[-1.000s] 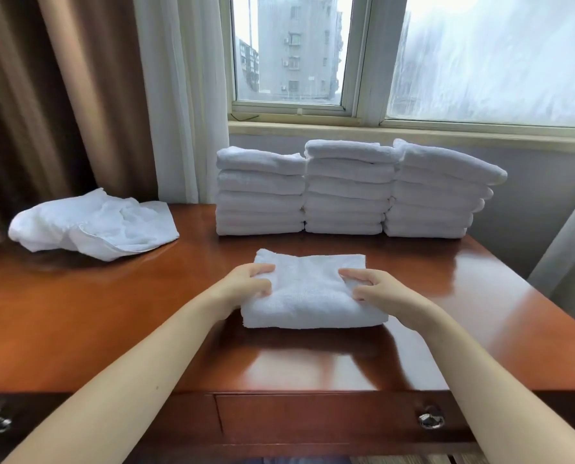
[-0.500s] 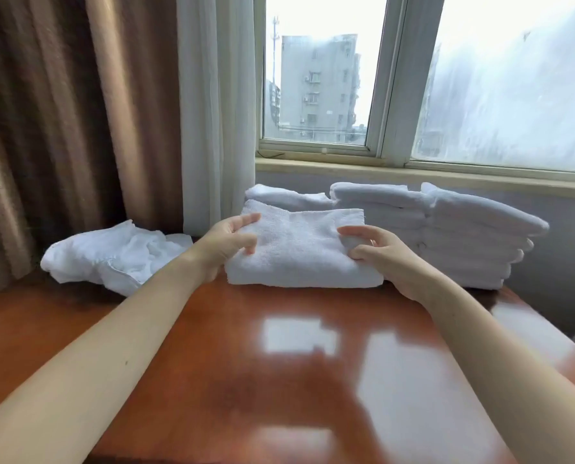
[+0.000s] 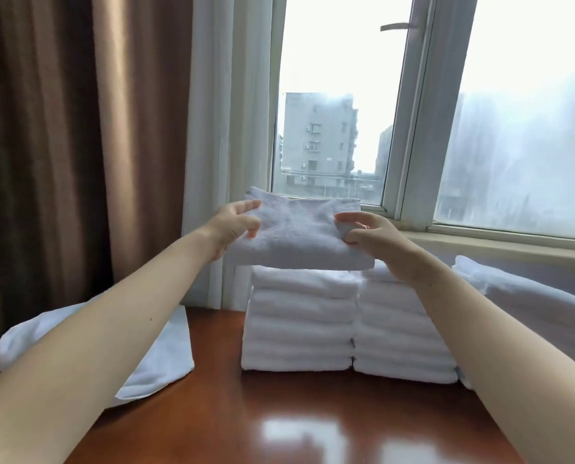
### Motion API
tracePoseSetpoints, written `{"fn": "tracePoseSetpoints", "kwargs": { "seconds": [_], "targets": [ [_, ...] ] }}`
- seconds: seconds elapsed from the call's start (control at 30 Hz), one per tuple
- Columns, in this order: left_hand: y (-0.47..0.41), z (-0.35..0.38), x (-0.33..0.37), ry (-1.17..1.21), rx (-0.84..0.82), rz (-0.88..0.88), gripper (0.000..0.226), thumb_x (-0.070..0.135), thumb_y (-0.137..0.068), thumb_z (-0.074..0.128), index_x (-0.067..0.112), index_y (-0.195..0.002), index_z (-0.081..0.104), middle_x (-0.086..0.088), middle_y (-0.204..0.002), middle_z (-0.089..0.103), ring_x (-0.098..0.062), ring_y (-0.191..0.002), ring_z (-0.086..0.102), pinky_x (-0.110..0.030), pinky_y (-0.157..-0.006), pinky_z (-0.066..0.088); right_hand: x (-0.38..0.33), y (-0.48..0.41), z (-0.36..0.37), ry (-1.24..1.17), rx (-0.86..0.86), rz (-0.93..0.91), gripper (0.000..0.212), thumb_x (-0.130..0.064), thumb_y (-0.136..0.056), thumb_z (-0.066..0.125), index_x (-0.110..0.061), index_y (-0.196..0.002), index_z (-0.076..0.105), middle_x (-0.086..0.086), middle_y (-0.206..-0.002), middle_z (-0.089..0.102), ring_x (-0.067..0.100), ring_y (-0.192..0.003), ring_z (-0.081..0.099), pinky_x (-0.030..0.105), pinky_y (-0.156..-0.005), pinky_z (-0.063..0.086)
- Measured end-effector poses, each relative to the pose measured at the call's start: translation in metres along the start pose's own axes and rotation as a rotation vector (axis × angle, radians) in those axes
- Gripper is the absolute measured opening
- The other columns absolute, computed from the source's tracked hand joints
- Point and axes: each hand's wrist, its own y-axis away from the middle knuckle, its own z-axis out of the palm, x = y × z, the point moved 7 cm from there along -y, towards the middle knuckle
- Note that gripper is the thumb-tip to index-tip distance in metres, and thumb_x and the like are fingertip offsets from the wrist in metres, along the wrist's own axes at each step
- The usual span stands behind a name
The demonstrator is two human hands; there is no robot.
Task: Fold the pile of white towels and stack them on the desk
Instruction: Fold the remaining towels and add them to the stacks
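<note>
both hands carry one folded white terry towel (image 3: 299,236) between them: the left hand (image 3: 236,222) grips its left end with the thumb on top and the fingers curled beneath, and the right hand (image 3: 366,234) pinches its right end the same way, a ring showing on one finger. the towel is held flat at about window-sill height, with its long axis running left to right across the view, parallel to the front edges of the piles below. it hangs directly over the left stack of folded white towels (image 3: 299,319), its lower front edge just above that stack's top layer; whether the two touch cannot be told. its right end reaches slightly past the seam with the middle stack of folded white towels (image 3: 400,329), so i judge the coming move to be a short, straight lowering with perhaps a small nudge leftward. both forearms are stretched forward and slightly raised, converging on the towel, neither hand clearly nearer to the stack. a third stack of folded white towels (image 3: 527,296) stands further right, and a loose heap of unfolded white towels (image 3: 165,356) lies at the left on the glossy reddish-brown wooden surface (image 3: 313,413), so folding work appears to remain.
</note>
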Motion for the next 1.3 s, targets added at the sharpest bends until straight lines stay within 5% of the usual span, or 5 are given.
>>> {"fn": "tracePoseSetpoints", "kwargs": {
  "seconds": [0.5, 0.6, 0.73, 0.83, 1.3],
  "targets": [
    [-0.096, 0.039, -0.072, 0.024, -0.039, -0.163, 0.073, -0.002, -0.079, 0.05, 0.023, -0.147, 0.046, 0.003, -0.15, 0.043, -0.022, -0.136, 0.037, -0.034, -0.092, 0.025, 0.071, -0.098, 0.007, 0.297, 0.022, 0.089, 0.048, 0.004, -0.087, 0.049, -0.02, -0.125, 0.067, -0.006, -0.093, 0.061, 0.003, -0.067, 0.052, 0.006, -0.047, 0.038],
    [-0.092, 0.05, -0.078, 0.012, -0.067, -0.198, 0.08, 0.01, -0.068, 0.056, 0.026, -0.147, 0.047, 0.004, -0.137, 0.05, -0.015, -0.102, 0.052, -0.03, -0.083, 0.035, 0.082, -0.1, 0.006, 0.422, -0.002, 0.12, 0.047, -0.001, -0.089, 0.046, -0.024, -0.124, 0.067, -0.01, -0.08, 0.057, 0.005, -0.061, 0.049, 0.01, -0.046, 0.035],
    [-0.094, 0.054, -0.087, -0.024, -0.082, -0.201, 0.06, 0.006, -0.079, 0.057, 0.019, -0.137, 0.055, 0.005, -0.127, 0.054, -0.012, -0.082, 0.056, -0.018, -0.063, 0.041, 0.094, -0.102, 0.014, 0.561, -0.036, 0.14, 0.046, -0.012, -0.092, 0.043, -0.033, -0.127, 0.064, -0.008, -0.104, 0.067, 0.011, -0.072, 0.053, 0.022, -0.074, 0.036],
    [-0.093, 0.054, -0.097, -0.117, -0.116, -0.228, 0.024, 0.007, -0.089, 0.051, 0.03, -0.081, 0.05, 0.013, -0.091, 0.045, -0.001, -0.064, 0.038, -0.018, -0.055, 0.029, 0.103, -0.102, 0.02, 0.789, -0.067, 0.178, 0.035, -0.027, -0.1, 0.041, -0.036, -0.124, 0.065, -0.009, -0.133, 0.063, 0.018, -0.119, 0.056, 0.038, -0.108, 0.027],
    [-0.082, 0.059, -0.111, -0.155, -0.075, -0.175, 0.016, 0.014, -0.091, 0.049, 0.022, -0.078, 0.044, 0.006, -0.067, 0.029, -0.006, -0.044, 0.027, -0.017, -0.04, 0.02, 0.098, -0.093, 0.031, 1.22, -0.078, 0.104, 0.043, -0.008, -0.089, 0.035, -0.022, -0.114, 0.068, 0.003, -0.121, 0.063, 0.024, -0.119, 0.047, 0.038, -0.105, 0.028]
  ]
}}
